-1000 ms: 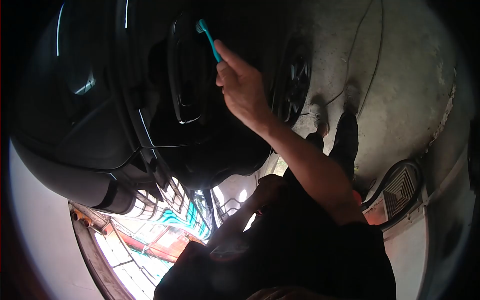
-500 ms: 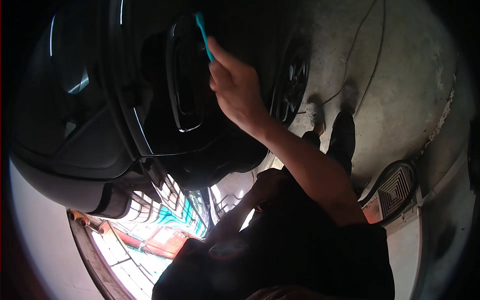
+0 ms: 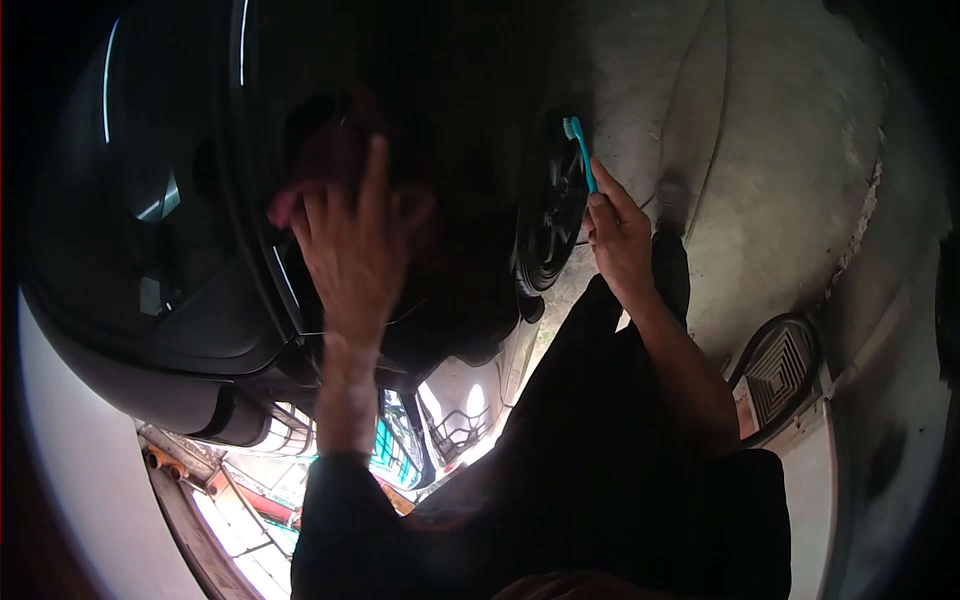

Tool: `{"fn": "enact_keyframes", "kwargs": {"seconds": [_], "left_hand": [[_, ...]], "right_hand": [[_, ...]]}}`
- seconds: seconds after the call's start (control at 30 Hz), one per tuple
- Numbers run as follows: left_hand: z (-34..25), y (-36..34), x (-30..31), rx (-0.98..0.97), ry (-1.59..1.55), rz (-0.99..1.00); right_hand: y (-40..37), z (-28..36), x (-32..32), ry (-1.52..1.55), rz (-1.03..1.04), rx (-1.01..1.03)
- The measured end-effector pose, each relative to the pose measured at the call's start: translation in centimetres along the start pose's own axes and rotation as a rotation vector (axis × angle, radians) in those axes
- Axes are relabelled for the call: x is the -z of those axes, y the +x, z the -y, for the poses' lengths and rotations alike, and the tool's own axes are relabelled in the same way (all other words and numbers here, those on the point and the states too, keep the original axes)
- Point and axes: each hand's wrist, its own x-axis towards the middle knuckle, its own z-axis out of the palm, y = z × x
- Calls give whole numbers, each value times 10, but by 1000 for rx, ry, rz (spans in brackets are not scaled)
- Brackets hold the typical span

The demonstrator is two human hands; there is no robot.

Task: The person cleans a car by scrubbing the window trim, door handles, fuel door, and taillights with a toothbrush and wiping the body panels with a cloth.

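Observation:
My left hand point(image 3: 352, 255) presses a dark red cloth point(image 3: 320, 190) against the side of a glossy black car point(image 3: 455, 200). Its fingers are stretched over the cloth and slightly blurred, with cloth bunched out on both sides. My right hand point(image 3: 622, 250) is closed on the handle of a turquoise toothbrush point(image 3: 587, 165), held upright with the pale bristles facing left. The brush head appears in front of the car's wheel point(image 3: 556, 215), apart from the panel under the cloth. The outlined trim on that panel is mostly hidden.
A concrete floor point(image 3: 780, 170) lies to the right, with a thin cable point(image 3: 715, 140) across it. Farther right stands a round-framed grille point(image 3: 780, 375) by a pale wall. Bright window-like reflections and red shapes show at lower left.
My right hand has drawn the toothbrush off the car panel, to the right and down. My left hand has come up from below with the red cloth onto the panel.

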Motion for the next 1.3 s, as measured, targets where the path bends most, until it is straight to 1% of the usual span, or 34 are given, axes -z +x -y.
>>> {"fn": "enact_keyframes", "kwargs": {"seconds": [0.1, 0.13, 0.23, 0.33, 0.43, 0.53, 0.63, 0.67, 0.77, 0.87, 0.9, 0.93, 0.97, 1.0, 1.07, 1.1, 1.17, 1.23, 1.27, 1.3], "left_hand": [[0, 43, -23, -100, 108, -31], [-4, 39, -31, -161, 36, -14], [-18, 13, -46, -301, 7, 214], [-27, -14, -41, -345, -11, 323], [-19, -23, -29, -407, -27, 263], [-11, -13, -20, -284, -28, 83], [-11, 12, -18, -134, -32, 26], [-15, 19, -16, -150, -45, 38], [-19, 22, -49, -189, -123, 273], [-23, 28, -62, -240, -175, 293], [-28, 30, -61, -246, -199, 245], [-31, 34, -60, -256, -222, 199], [-33, 40, -58, -267, -245, 158], [-39, 51, -59, -236, -327, 170], [-44, 87, -78, -261, -234, 201], [-48, 109, -95, -271, -190, 224], [-65, 143, -155, -334, -142, 298], [-68, 217, -161, -276, -53, 436], [-49, 278, -113, -411, 104, 541], [-43, 319, -157, -229, 13, 267]], "right_hand": [[0, 7, 17, 11, -16, 15], [1, 11, 22, 12, -18, 14], [5, 19, 40, -24, -35, 57], [11, 36, 57, -227, -62, 73], [24, 36, 65, -307, -76, 38], [34, 35, 68, -494, -58, 59], [37, 44, 54, -516, -17, 14], [41, 41, 49, -499, -30, 102], [50, 81, 31, -656, 26, 207], [74, 112, 21, -529, 18, 125], [83, 123, 22, -491, 12, 85], [97, 130, 25, -555, 6, 172], [112, 135, 25, -567, -28, 198], [131, 140, 25, -578, -61, 223], [158, 170, 13, -590, -94, 224], [174, 188, 6, -592, -110, 208], [200, 210, -8, -600, -128, 147], [223, 229, -27, -558, -101, 142], [238, 241, -35, -536, -91, 153], [249, 251, -41, -554, -84, 171]]}}
